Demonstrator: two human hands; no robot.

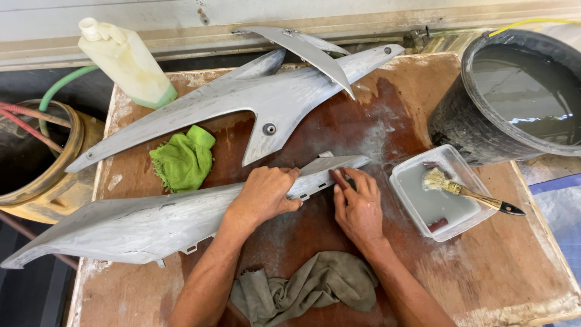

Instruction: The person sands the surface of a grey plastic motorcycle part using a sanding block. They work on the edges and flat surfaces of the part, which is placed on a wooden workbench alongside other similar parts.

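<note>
A long, dull grey panel (157, 221) is pressed flat to the wet wooden table (514, 266) by the closed left hand (264, 194). A small dark pad (341, 179) is pinched against the panel's tip by the right hand (358, 206). Below the panel lies a crumpled grey rag (308, 284).

Grey panel (151, 224), green cloth (183, 158), black bucket (466, 121), brown table (514, 266).

A worn brown plywood tabletop (514, 266) fills the view, stained dark at the centre and dusted with pale residue. Behind it runs a whitish, scuffed wall ledge (181, 24). To the right stands a black round tub of grey water (454, 121) — to the left, a yellowish drum (54, 194) in shadow.
</note>
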